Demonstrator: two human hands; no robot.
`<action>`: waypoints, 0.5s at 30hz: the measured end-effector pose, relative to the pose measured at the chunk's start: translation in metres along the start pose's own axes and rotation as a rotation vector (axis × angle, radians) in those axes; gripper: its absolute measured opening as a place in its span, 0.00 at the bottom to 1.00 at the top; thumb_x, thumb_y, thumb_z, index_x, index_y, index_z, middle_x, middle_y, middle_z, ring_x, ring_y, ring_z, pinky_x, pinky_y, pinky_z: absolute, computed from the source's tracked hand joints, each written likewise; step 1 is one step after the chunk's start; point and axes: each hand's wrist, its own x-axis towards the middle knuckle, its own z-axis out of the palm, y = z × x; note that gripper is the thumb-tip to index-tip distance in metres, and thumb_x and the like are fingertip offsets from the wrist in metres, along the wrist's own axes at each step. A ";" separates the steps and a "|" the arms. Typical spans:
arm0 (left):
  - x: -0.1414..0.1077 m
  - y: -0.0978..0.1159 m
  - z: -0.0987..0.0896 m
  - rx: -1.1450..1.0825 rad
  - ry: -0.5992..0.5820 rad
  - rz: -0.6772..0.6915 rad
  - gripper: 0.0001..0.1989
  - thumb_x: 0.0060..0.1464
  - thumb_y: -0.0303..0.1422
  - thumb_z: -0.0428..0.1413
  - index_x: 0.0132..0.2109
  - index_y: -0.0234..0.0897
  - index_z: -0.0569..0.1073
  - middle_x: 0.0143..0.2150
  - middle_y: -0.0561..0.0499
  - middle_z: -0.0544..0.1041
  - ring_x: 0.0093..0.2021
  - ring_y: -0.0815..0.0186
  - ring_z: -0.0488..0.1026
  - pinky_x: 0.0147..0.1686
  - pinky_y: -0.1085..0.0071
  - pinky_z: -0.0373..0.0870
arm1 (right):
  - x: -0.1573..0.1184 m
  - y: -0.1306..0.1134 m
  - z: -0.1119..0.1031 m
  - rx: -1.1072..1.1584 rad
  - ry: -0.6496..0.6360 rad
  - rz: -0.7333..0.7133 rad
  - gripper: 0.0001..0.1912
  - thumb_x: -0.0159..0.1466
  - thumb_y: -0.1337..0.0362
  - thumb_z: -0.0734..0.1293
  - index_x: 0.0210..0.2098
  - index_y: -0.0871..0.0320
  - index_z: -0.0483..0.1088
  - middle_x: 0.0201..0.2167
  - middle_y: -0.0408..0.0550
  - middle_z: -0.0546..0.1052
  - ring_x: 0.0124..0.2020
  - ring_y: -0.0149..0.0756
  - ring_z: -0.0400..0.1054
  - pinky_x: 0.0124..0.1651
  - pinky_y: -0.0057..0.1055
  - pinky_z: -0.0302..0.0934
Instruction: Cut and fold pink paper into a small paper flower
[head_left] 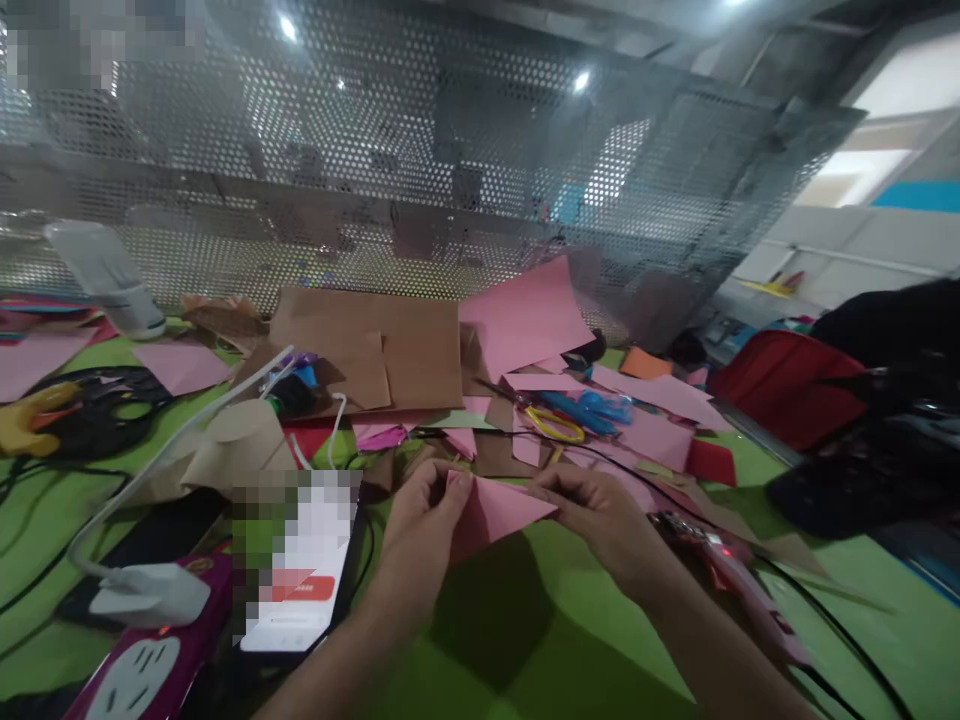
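Observation:
A folded piece of pink paper (499, 512) is held up over the green tabletop, stretched between both hands. My left hand (429, 515) pinches its left side, thumb on the near face. At the pointed right corner, the fingers of my right hand (585, 500) are closed on the paper. The paper looks roughly triangular, and its shadow falls on the table below. Just beyond the hands lie scissors with yellow handles (553, 424) among pink paper scraps (660, 438).
A lit phone (300, 590) and a purple power strip (161, 640) with a white plug lie at left. Brown paper bags (420, 350) and a large pink sheet (521, 320) stand at the back before a perforated metal screen (360, 130). A black cable (817, 600) runs along the right.

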 end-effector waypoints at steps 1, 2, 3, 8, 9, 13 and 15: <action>0.000 0.001 0.000 0.010 0.004 0.008 0.10 0.56 0.38 0.56 0.32 0.37 0.70 0.29 0.56 0.67 0.29 0.71 0.61 0.30 0.76 0.59 | 0.000 0.000 -0.001 -0.009 0.004 0.001 0.16 0.61 0.53 0.68 0.24 0.58 0.71 0.23 0.41 0.71 0.27 0.33 0.64 0.31 0.28 0.56; 0.000 0.001 0.000 0.023 0.010 0.017 0.10 0.57 0.38 0.55 0.32 0.37 0.70 0.29 0.56 0.67 0.30 0.70 0.61 0.31 0.76 0.59 | -0.001 0.000 -0.002 -0.022 0.008 0.001 0.16 0.62 0.52 0.67 0.24 0.57 0.71 0.23 0.41 0.71 0.27 0.33 0.64 0.32 0.29 0.57; 0.000 0.002 0.000 0.041 0.015 0.028 0.09 0.57 0.38 0.55 0.32 0.37 0.70 0.29 0.56 0.67 0.30 0.70 0.62 0.31 0.76 0.59 | -0.001 -0.001 -0.003 -0.040 0.012 -0.009 0.17 0.63 0.52 0.65 0.25 0.57 0.71 0.24 0.42 0.72 0.29 0.35 0.65 0.33 0.29 0.57; -0.003 0.004 0.000 0.178 0.029 0.133 0.08 0.58 0.35 0.54 0.32 0.37 0.70 0.31 0.54 0.70 0.32 0.67 0.65 0.33 0.74 0.61 | -0.007 -0.009 -0.001 -0.101 -0.056 -0.145 0.17 0.66 0.51 0.62 0.43 0.54 0.74 0.43 0.49 0.77 0.47 0.44 0.68 0.48 0.37 0.60; -0.004 0.004 0.000 0.214 0.025 0.159 0.08 0.58 0.35 0.54 0.32 0.38 0.70 0.31 0.54 0.70 0.33 0.67 0.66 0.33 0.73 0.61 | -0.007 -0.010 0.001 -0.114 -0.075 -0.150 0.17 0.65 0.50 0.64 0.45 0.54 0.74 0.44 0.50 0.76 0.47 0.44 0.68 0.49 0.37 0.60; -0.007 0.004 0.002 0.293 -0.013 0.209 0.08 0.58 0.34 0.53 0.33 0.37 0.72 0.31 0.53 0.72 0.32 0.66 0.68 0.33 0.72 0.62 | -0.005 -0.008 0.010 -0.138 -0.082 -0.043 0.15 0.61 0.51 0.68 0.35 0.57 0.75 0.33 0.46 0.78 0.36 0.40 0.70 0.40 0.32 0.62; -0.006 0.004 0.002 0.302 -0.022 0.212 0.08 0.58 0.35 0.54 0.33 0.37 0.73 0.30 0.52 0.73 0.32 0.65 0.68 0.33 0.72 0.62 | -0.003 -0.004 0.011 -0.079 -0.080 0.011 0.15 0.60 0.51 0.69 0.30 0.58 0.75 0.28 0.45 0.77 0.32 0.38 0.69 0.37 0.31 0.61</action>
